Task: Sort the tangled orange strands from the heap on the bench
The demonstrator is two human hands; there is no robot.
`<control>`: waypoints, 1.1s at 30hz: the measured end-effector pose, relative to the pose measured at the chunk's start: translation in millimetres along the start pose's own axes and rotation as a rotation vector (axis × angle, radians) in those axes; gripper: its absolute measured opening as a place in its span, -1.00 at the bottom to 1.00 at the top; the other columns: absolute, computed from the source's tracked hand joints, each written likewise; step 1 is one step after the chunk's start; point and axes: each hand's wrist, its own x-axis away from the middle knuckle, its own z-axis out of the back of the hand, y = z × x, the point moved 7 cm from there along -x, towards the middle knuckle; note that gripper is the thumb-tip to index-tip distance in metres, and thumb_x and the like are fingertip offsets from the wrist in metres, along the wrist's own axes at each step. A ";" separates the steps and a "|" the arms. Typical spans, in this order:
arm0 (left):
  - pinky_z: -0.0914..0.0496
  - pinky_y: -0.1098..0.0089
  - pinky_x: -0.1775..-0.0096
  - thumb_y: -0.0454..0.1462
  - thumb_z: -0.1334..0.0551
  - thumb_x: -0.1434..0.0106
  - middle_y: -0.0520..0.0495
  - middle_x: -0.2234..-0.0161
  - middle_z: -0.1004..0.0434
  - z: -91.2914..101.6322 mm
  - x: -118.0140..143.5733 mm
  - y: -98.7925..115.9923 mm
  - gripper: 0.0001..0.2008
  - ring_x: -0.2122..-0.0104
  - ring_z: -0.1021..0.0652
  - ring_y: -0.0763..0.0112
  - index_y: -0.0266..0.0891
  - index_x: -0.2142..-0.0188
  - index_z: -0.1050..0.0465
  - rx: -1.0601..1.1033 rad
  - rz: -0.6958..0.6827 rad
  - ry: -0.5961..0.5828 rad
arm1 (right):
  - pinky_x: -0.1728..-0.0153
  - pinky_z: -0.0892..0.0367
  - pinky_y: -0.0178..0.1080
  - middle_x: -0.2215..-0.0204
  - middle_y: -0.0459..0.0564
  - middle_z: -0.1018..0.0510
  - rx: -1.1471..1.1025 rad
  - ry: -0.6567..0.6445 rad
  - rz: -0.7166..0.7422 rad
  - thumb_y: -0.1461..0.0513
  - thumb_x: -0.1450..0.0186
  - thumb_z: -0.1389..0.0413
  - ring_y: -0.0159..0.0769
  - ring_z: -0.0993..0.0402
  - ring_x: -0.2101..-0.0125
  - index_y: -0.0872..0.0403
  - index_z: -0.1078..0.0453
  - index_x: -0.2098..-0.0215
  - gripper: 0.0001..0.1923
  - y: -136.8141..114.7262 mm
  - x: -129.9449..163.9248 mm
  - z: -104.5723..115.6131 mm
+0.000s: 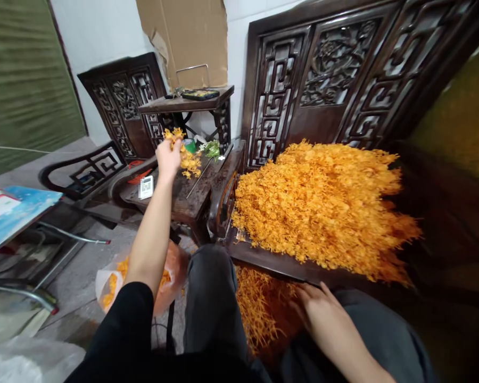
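Stretched out over the small dark wooden table (175, 205), my left hand (168, 158) is closed on a sprig of frilly orange flowers (190, 162). Part of the sprig sticks up above the fingers and part hangs to the right. A large heap of the same orange flowers (315, 207) covers the seat of the carved wooden bench (259, 254). Below the seat's front edge, my right hand (323, 311) has its fingers extended, with nothing visible in them. It is beside a lower mass of orange, stalk-like strands (255, 311) between my legs.
A plastic bag (175, 268) with orange pieces stands on the floor under my left arm. The small table bears a white device (146, 188), green tape (190, 145) and green-white sprigs (211, 149). A phone (200, 94) lies on the higher stand. At left is a blue folding table (27, 205).
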 end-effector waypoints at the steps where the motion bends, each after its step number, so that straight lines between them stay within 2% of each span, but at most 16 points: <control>1: -0.55 0.29 0.00 -0.16 -0.17 -0.42 -0.19 0.05 -0.64 6.8 0.2 23.7 -0.67 0.06 -0.62 0.23 -0.28 0.00 -0.58 0.095 -0.111 -0.016 | -0.08 -0.51 0.20 0.22 0.11 -0.68 0.047 0.014 0.004 0.23 -0.44 -0.02 -0.03 -0.67 0.24 0.06 -0.59 0.21 -0.73 -2.8 -8.9 18.9; 4: -0.62 0.30 0.18 -0.03 -0.20 -0.41 -0.14 0.12 -0.62 25.7 18.1 99.4 -0.63 0.15 -0.65 0.23 -0.22 -0.02 -0.54 0.301 -0.275 -0.109 | -0.01 -0.53 0.13 0.15 0.16 -0.66 0.088 0.219 0.006 0.11 -0.47 -0.09 -0.03 -0.64 0.20 0.15 -0.52 0.01 -0.69 -18.0 -46.8 94.1; 6: -0.64 0.27 0.22 0.00 -0.23 -0.40 -0.10 0.17 -0.58 33.5 43.3 152.5 -0.62 0.12 -0.66 0.18 -0.22 0.00 -0.52 0.384 -0.323 -0.185 | -0.10 -0.49 0.09 -0.02 0.20 -0.60 -0.044 0.377 0.014 0.10 -0.45 -0.15 0.00 -0.59 0.00 0.14 -0.41 -0.19 -0.58 -32.6 -75.9 144.2; 8: -0.64 0.26 0.26 0.01 -0.18 -0.44 -0.06 0.21 -0.54 31.6 75.6 199.6 -0.62 0.08 -0.66 0.13 -0.22 0.01 -0.52 0.449 -0.336 -0.302 | -0.23 -0.38 0.10 -0.19 0.23 -0.48 -0.220 0.474 0.052 0.06 -0.39 -0.23 0.03 -0.45 -0.20 0.09 -0.28 -0.34 -0.37 -47.9 -105.9 180.8; 10: -0.62 0.28 0.29 0.01 -0.14 -0.46 -0.03 0.23 -0.53 20.2 108.9 232.2 -0.62 0.08 -0.67 0.16 -0.20 0.02 -0.52 0.524 -0.293 -0.427 | -0.31 -0.29 0.16 -0.32 0.22 -0.34 -0.421 0.496 0.126 -0.02 -0.32 -0.29 0.07 -0.30 -0.32 0.04 -0.11 -0.45 -0.15 -60.2 -135.0 199.3; 12: -0.61 0.33 0.32 -0.02 -0.20 -0.42 -0.04 0.24 -0.55 2.2 137.2 248.2 -0.66 0.14 -0.68 0.23 -0.20 0.03 -0.53 0.620 -0.221 -0.507 | -0.29 -0.33 0.15 -0.35 0.21 -0.32 -0.637 0.435 0.160 -0.06 -0.30 -0.29 0.04 -0.32 -0.32 0.01 0.00 -0.50 -0.05 -62.8 -160.8 198.1; 15: -0.55 0.45 0.40 -0.07 -0.34 -0.33 -0.09 0.24 -0.59 -32.5 163.5 245.0 -0.67 0.31 -0.64 0.38 -0.24 0.06 -0.52 0.827 -0.084 -0.541 | -0.26 -0.38 0.11 -0.30 0.18 -0.40 -0.844 0.351 0.119 -0.01 -0.34 -0.27 -0.02 -0.41 -0.26 0.03 -0.16 -0.44 -0.20 -48.7 -182.6 176.4; 18: -0.45 0.51 0.50 -0.10 -0.42 -0.23 -0.08 0.30 -0.59 -70.5 178.0 218.9 -0.67 0.45 -0.56 0.49 -0.27 0.14 -0.49 1.022 0.142 -0.548 | -0.30 -0.31 0.15 -0.25 0.18 -0.47 -0.919 0.280 0.026 0.03 -0.40 -0.19 -0.04 -0.44 -0.24 0.07 -0.35 -0.30 -0.43 -21.2 -181.6 148.1; 21: -0.31 0.53 0.58 -0.07 -0.47 -0.16 -0.01 0.37 -0.56 -100.7 197.4 196.1 -0.62 0.55 -0.47 0.56 -0.26 0.20 -0.47 1.052 0.296 -0.631 | -0.27 -0.35 0.17 -0.26 0.25 -0.44 -0.911 0.101 0.028 -0.04 -0.27 -0.33 0.01 -0.46 -0.21 0.08 -0.26 -0.38 -0.19 -1.2 -169.4 125.9; 23: -0.29 0.52 0.56 -0.01 -0.45 -0.16 0.00 0.40 -0.56 -111.5 212.7 191.7 -0.62 0.56 -0.44 0.57 -0.27 0.27 -0.49 0.972 0.262 -0.698 | -0.19 -0.45 0.11 -0.26 0.28 -0.42 -0.959 0.103 0.029 -0.08 -0.18 -0.39 -0.02 -0.50 -0.15 0.07 -0.09 -0.47 0.05 10.2 -161.7 126.3; 25: -0.36 0.48 0.46 0.02 -0.44 -0.18 -0.01 0.40 -0.57 -115.8 227.3 195.3 -0.61 0.49 -0.49 0.52 -0.28 0.37 -0.51 0.834 0.137 -0.744 | -0.03 -0.56 -0.02 -0.20 0.24 -0.48 -1.036 0.248 -0.023 -0.07 -0.25 -0.34 -0.13 -0.57 -0.01 0.03 -0.03 -0.50 0.02 22.4 -157.6 137.2; 27: -0.38 0.46 0.39 0.02 -0.44 -0.17 -0.03 0.41 -0.60 -117.6 240.8 201.0 -0.62 0.44 -0.52 0.46 -0.28 0.40 -0.54 0.692 0.026 -0.796 | 0.10 -0.57 -0.13 -0.05 0.14 -0.58 -1.023 0.418 -0.068 0.00 -0.35 -0.27 -0.23 -0.59 0.12 0.01 -0.29 -0.37 -0.31 30.7 -155.8 150.2; 28: -0.37 0.45 0.40 0.01 -0.44 -0.17 -0.03 0.42 -0.61 -118.4 246.9 202.4 -0.63 0.44 -0.52 0.44 -0.27 0.39 -0.56 0.639 0.005 -0.837 | 0.14 -0.55 -0.16 0.05 0.09 -0.62 -0.978 0.480 -0.083 0.06 -0.36 -0.26 -0.26 -0.58 0.18 0.02 -0.46 -0.22 -0.51 34.1 -155.6 155.5; 30: -0.34 0.45 0.45 0.00 -0.43 -0.19 -0.03 0.44 -0.61 -118.2 256.1 199.9 -0.66 0.49 -0.52 0.43 -0.24 0.34 -0.59 0.587 0.040 -0.927 | 0.19 -0.51 -0.18 0.29 0.00 -0.64 -0.867 0.621 -0.148 0.17 -0.36 -0.25 -0.30 -0.56 0.28 0.05 -0.62 0.13 -0.83 47.8 -152.3 164.7; 31: -0.32 0.45 0.48 0.00 -0.42 -0.20 -0.02 0.45 -0.61 -116.3 258.5 196.8 -0.67 0.53 -0.51 0.44 -0.23 0.33 -0.59 0.577 0.072 -0.956 | 0.25 -0.49 -0.20 0.38 -0.03 -0.61 -0.819 0.733 -0.211 0.19 -0.35 -0.26 -0.32 -0.54 0.35 0.06 -0.62 0.26 -0.88 60.0 -146.9 169.8; 33: -0.28 0.45 0.53 0.00 -0.40 -0.23 -0.02 0.50 -0.58 -109.3 258.9 188.7 -0.69 0.59 -0.46 0.46 -0.21 0.35 -0.59 0.546 0.124 -0.962 | 0.43 -0.43 -0.25 0.48 -0.09 -0.54 -0.793 0.979 -0.362 0.17 -0.33 -0.27 -0.37 -0.46 0.50 0.08 -0.57 0.32 -0.86 87.8 -130.2 176.9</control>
